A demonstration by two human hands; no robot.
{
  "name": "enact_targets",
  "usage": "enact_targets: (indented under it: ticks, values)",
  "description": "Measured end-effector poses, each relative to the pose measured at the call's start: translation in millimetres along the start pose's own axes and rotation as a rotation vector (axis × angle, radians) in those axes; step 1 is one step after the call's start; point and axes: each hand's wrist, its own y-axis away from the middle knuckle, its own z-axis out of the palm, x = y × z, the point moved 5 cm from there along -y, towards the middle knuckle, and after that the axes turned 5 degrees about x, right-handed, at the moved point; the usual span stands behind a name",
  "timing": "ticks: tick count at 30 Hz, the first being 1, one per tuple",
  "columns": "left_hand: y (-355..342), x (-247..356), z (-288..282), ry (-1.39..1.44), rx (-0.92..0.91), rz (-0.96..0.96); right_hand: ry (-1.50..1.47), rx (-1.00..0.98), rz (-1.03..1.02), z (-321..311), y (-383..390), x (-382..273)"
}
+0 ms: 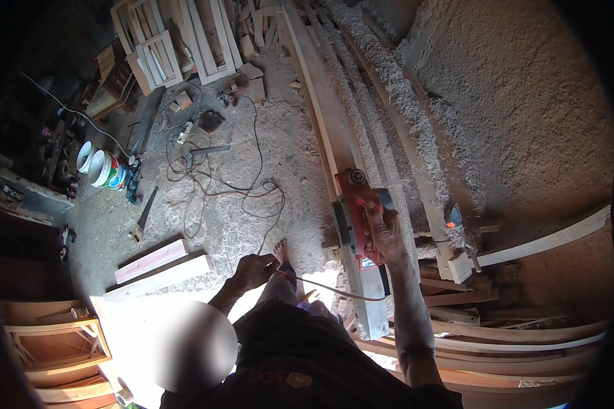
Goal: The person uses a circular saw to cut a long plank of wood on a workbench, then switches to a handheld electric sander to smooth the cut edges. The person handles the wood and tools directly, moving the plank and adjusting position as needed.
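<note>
My right hand is wrapped round the handle of a red electric planer. The planer rests on top of a long pale wooden beam, which runs from in front of me toward the far end of the room. From the planer's rear a power cord loops left to my left hand. That hand's fingers are closed round the cord, low over the floor beside my bare foot. Beyond it the cord trails away across the floor.
More beams covered in curly shavings lie along the right. Tangled cords, a metal square, a handsaw, and two cut planks lie on the floor. Buckets stand left; wooden frames lean at the back.
</note>
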Motion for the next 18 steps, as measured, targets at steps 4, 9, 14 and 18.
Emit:
enact_targets:
  ticks: [4, 9, 14, 18]
  values:
    - [-11, -13, -8, 0.038, 0.026, -0.113, -0.006, 0.027, 0.006, 17, -58, -20]
    - [-40, -27, -33, 0.101, 0.266, -0.124, -0.029, 0.038, -0.023, 34, -119, -45]
    - [-82, -50, -71, 0.090, 0.387, -0.223, -0.021, 0.044, -0.014, 49, -174, -62]
    - [-124, -68, -113, 0.042, 0.468, -0.246, -0.018, 0.042, -0.034, 64, -220, -83]
